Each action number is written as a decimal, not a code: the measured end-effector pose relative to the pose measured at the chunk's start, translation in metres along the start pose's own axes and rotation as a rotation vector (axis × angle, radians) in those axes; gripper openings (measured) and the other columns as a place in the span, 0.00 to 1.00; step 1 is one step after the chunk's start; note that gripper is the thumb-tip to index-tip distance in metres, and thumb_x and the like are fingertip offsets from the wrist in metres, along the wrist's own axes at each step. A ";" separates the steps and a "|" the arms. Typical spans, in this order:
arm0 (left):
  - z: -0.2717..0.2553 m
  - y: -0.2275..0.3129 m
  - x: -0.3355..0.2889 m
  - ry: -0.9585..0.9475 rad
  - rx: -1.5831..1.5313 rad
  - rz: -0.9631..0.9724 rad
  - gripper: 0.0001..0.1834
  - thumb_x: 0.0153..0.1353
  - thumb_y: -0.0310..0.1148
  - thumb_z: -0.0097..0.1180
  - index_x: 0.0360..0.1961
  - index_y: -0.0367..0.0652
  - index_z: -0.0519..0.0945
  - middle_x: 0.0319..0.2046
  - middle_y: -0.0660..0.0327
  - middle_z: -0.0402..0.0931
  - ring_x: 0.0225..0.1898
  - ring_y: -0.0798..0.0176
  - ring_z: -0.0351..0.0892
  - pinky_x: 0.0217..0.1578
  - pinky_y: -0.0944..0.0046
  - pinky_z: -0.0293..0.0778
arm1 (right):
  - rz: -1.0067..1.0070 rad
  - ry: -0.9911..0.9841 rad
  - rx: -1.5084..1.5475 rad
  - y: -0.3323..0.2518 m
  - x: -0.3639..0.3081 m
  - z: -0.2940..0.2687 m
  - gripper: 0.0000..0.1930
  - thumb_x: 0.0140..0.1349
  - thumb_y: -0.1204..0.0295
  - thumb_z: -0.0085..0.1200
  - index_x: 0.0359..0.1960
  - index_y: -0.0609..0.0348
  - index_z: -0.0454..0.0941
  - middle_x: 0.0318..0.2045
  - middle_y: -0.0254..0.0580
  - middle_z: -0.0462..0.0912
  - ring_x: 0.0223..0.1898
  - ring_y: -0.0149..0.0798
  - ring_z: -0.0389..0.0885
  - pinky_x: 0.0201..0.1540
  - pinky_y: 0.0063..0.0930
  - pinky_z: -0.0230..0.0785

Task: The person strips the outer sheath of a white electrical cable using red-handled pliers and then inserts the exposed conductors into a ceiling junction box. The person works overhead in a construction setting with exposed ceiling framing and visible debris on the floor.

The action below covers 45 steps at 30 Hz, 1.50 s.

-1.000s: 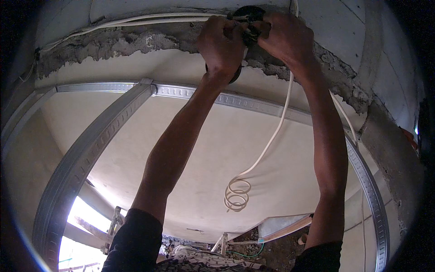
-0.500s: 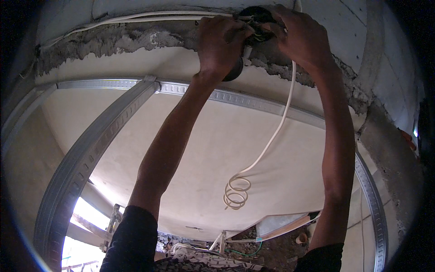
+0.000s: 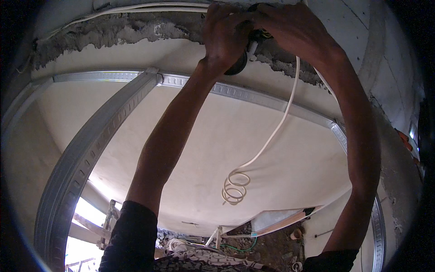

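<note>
Both arms reach up to a dark round electrical box (image 3: 259,7) on the rough upper surface. My left hand (image 3: 225,37) is closed at its left side, fingers bent in toward the middle. Across from it, my right hand (image 3: 294,28) is closed too, its fingertips meeting those of the left. Short thin wires (image 3: 265,34), some yellowish, show just under the fingers. What the fingertips pinch is hidden behind the hands. A dark round piece (image 3: 237,64) hangs below my left wrist, and a short pale tube (image 3: 253,48) sits beside it.
White cables (image 3: 136,9) run in from the left. A white cable (image 3: 290,102) hangs below my right hand, ending in a loose coil (image 3: 235,187). Metal studs (image 3: 90,149) and a metal track (image 3: 253,96) frame the pale panel (image 3: 208,140). Rubble (image 3: 272,242) lies far below.
My right hand has shifted left over the box, its fingers meeting the left hand's. The right elbow has swung outward to the right. Another white cable shows beside the right forearm.
</note>
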<state>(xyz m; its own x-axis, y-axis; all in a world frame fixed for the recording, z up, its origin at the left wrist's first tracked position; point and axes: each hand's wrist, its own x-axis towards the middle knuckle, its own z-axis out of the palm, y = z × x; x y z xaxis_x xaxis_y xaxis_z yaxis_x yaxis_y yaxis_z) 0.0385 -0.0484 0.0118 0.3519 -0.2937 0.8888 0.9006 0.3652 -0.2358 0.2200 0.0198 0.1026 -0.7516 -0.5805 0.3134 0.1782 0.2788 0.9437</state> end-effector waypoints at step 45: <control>0.021 0.026 -0.005 0.215 0.041 -0.047 0.06 0.50 0.23 0.68 0.27 0.45 0.83 0.25 0.63 0.80 0.28 0.58 0.74 0.37 0.57 0.63 | 1.299 -0.030 1.765 -0.241 -0.241 -0.004 0.12 0.64 0.69 0.61 0.27 0.65 0.82 0.16 0.30 0.72 0.19 0.19 0.65 0.21 0.22 0.57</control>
<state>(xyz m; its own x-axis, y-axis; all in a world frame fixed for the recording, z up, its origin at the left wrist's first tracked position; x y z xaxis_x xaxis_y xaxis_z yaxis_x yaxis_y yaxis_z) 0.0547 -0.0193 0.0097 0.3604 -0.4909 0.7932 0.9075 0.3812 -0.1764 0.3604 0.0891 -0.2000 -0.7375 0.4576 0.4966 -0.1363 0.6193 -0.7732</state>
